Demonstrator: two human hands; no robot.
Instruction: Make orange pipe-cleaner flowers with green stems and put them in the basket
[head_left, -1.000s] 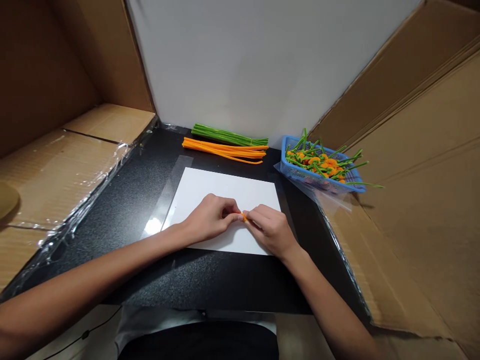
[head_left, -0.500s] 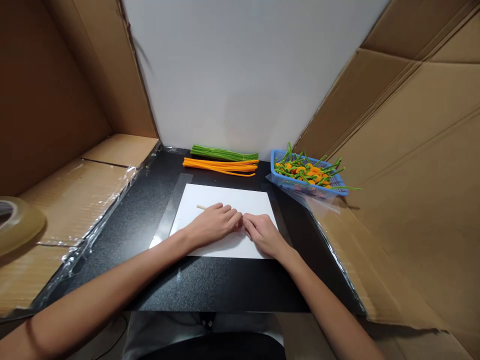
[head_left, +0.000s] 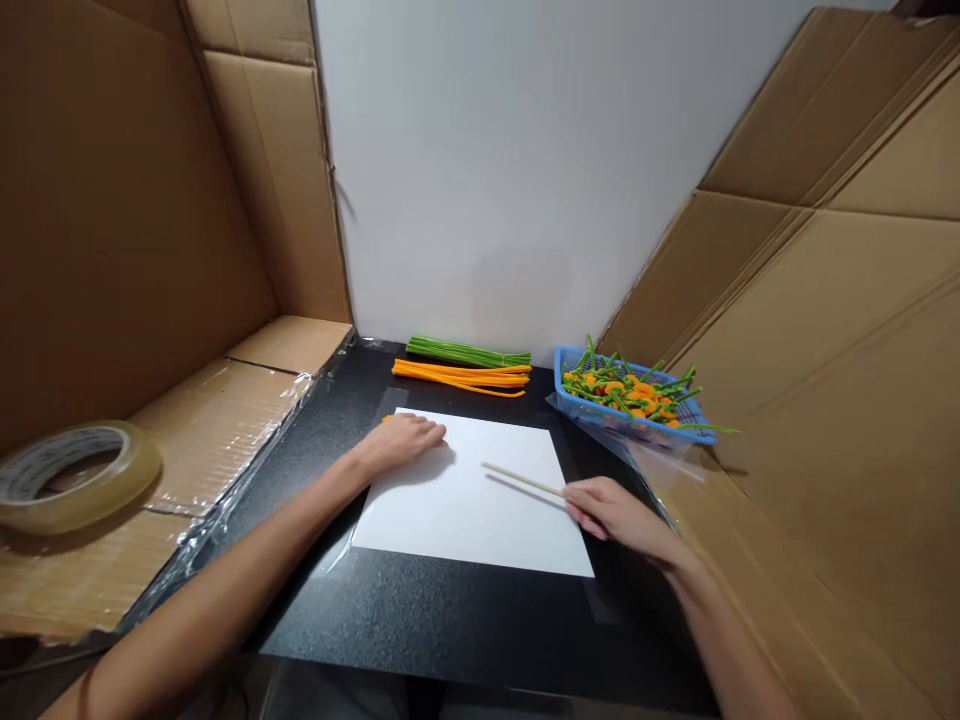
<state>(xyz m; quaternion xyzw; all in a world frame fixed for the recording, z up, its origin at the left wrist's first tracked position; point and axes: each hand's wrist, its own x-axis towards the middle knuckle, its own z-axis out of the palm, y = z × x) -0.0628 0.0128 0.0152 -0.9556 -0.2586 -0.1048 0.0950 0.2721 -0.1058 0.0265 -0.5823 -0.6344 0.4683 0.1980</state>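
My right hand [head_left: 616, 512] pinches one end of a thin wooden stick [head_left: 523, 479], which points left over the white sheet of paper [head_left: 465, 520]. At the sheet's left edge, my left hand [head_left: 403, 444] has its fingers curled down. A bit of orange pipe cleaner [head_left: 387, 419] peeks out beside that hand; the rest of it is hidden. Behind the sheet lie a bundle of orange pipe cleaners [head_left: 461, 375] and a bundle of green pipe cleaners [head_left: 469, 350].
A blue plastic basket [head_left: 637, 424] at the back right holds several orange and green twisted pipe-cleaner pieces. On the left cardboard ledge sits a roll of clear tape [head_left: 139, 470]. Cardboard walls flank the black tabletop [head_left: 405, 610], with a white wall behind.
My hands were together over the paper and are now apart. The right one has drawn the stick to the right; the left one has moved to the sheet's left edge. The view has shifted.
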